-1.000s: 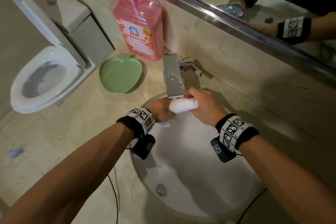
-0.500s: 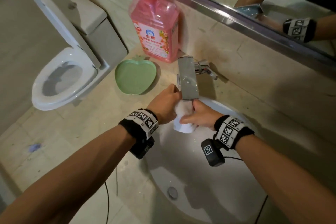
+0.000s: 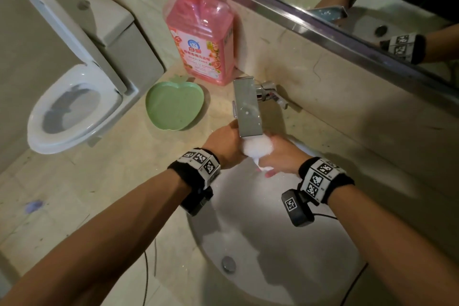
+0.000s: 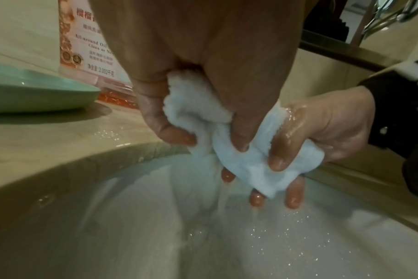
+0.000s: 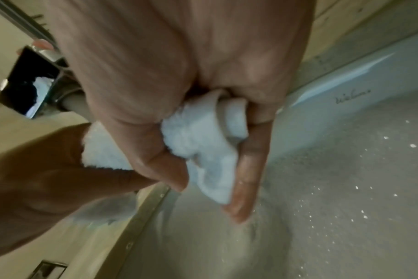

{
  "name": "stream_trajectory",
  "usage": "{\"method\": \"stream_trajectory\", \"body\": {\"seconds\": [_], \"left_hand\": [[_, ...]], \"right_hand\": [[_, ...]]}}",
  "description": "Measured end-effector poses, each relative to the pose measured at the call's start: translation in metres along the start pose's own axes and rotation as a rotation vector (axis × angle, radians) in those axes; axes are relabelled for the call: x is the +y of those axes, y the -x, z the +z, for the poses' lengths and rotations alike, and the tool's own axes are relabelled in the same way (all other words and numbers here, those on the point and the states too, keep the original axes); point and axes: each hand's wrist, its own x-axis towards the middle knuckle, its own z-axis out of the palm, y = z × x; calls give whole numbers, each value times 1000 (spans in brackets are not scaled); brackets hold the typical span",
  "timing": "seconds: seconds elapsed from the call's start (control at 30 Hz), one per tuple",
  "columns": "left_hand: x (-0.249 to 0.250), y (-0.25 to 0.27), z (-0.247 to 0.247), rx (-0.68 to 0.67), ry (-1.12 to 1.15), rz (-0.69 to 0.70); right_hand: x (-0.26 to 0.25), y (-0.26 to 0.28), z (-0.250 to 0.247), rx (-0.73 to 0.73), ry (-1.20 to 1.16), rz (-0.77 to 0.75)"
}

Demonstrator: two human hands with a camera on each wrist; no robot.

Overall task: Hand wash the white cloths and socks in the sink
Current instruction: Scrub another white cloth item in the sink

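Under the faucet (image 3: 248, 109), over the sink (image 3: 285, 256): white cloth (image 3: 257, 148) bunched, stretched left to right, gripped at either end by left hand (image 3: 227, 143) and right hand (image 3: 282, 156), fingers curled tight. Water streaming into the basin. Green dish (image 3: 175, 107) beside pink detergent bottle (image 3: 201, 40). Cloth's full shape hidden inside both fists.

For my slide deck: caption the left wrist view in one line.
Both hands, left hand and right hand, wring a white cloth over the sink, water streaming down.
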Motion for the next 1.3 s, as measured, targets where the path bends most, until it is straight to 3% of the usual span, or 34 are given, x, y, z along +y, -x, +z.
{"method": "stream_trajectory", "body": {"seconds": [0.13,0.27,0.4,0.5,0.6,0.7,0.87,1.0,1.1,1.23,1.3], "left_hand": [[1,-4,7,-42,2,-63],[8,-14,15,-155,-181,-130],[11,-23,22,-94,-62,-187],[10,-26,25,-99,-115,-191],[8,-25,25,-111,-154,-334],[5,-24,22,-120,-149,-373],[16,-20,16,-152,-193,-105],[6,-20,1,-258,-88,-92],[3,-7,-11,-299,83,-53],[-10,8,-21,-156,124,-47],[-16,19,-21,-113,87,-43]], "right_hand": [[3,-2,-5,45,91,-82],[-4,-5,-6,60,334,-119],[-11,-7,3,155,690,-204],[-15,-9,5,126,935,-272],[-17,-11,7,149,1079,-312],[-16,-11,9,156,1056,-319],[-4,-10,10,277,867,-309],[2,-15,8,294,640,-291],[6,-17,1,210,695,-246],[1,-9,4,-32,227,-219],[-4,-6,11,-37,220,-264]]}}
